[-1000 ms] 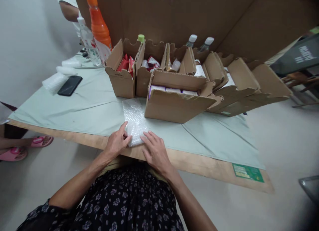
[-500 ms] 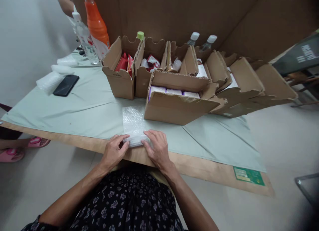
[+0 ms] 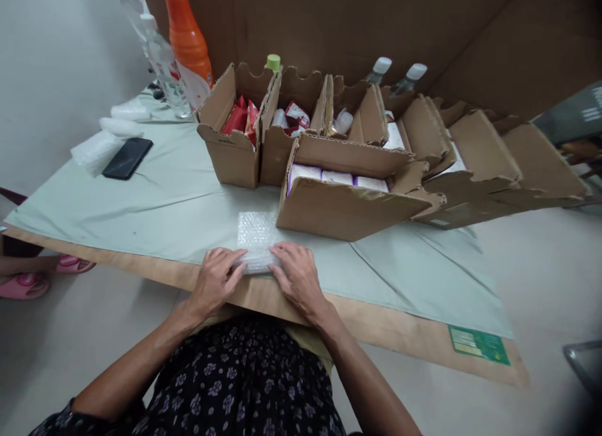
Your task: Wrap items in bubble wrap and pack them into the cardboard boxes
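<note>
A strip of clear bubble wrap lies at the table's front edge, its near end rolled or folded into a thick bundle. My left hand grips the left end of that bundle between thumb and fingers. At the right end my right hand holds it the same way. The far end of the strip lies flat on the green cloth. Whether anything is wrapped inside I cannot tell. Just beyond the strip, to the right, stands a cardboard box with white and purple packs in it.
Several open cardboard bins stand in a row behind. At the back left are an orange bottle and a clear bottle. A black phone lies by bubble-wrapped rolls. Another person's pink sandals show at left.
The bubble wrap's flat part has become shorter as my hands roll its near end away from me. The camera view has shifted slightly.
</note>
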{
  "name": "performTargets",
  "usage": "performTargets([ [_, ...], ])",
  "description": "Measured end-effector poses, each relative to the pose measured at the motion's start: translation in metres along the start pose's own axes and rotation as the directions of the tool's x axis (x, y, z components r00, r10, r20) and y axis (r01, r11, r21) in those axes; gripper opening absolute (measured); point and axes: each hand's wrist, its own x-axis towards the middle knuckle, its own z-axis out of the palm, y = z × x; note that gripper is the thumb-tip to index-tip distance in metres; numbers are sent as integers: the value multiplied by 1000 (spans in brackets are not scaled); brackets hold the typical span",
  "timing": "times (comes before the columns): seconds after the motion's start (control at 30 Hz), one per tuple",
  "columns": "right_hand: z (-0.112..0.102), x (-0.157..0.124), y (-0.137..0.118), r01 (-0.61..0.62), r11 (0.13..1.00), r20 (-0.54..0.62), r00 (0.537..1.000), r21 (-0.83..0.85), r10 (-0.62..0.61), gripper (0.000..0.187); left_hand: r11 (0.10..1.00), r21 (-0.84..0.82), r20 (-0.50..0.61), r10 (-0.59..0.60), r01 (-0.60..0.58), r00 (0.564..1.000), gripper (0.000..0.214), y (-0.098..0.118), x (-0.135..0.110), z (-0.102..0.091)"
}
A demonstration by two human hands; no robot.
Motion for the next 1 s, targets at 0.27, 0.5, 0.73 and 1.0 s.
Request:
performTargets([
  [0.27, 7, 13, 12, 60, 998, 97, 994, -30, -57, 28, 993, 69, -24, 99, -97, 995, 28, -5, 10, -1],
  [0.5, 5, 16, 10, -31, 997, -36, 999, -73, 28, 39, 990, 95, -6, -99, 100, 995, 31, -17, 25, 6],
  [0.73, 17, 40, 12, -28, 999, 68, 997, -32, 30, 31, 913, -163, -124, -395, 374, 910, 47, -11, 22, -6],
  [1.0, 3, 6, -16, -224, 881, 78, 974, 416, 211, 18, 482, -683, 273, -528, 548, 804, 45, 33, 6, -5],
])
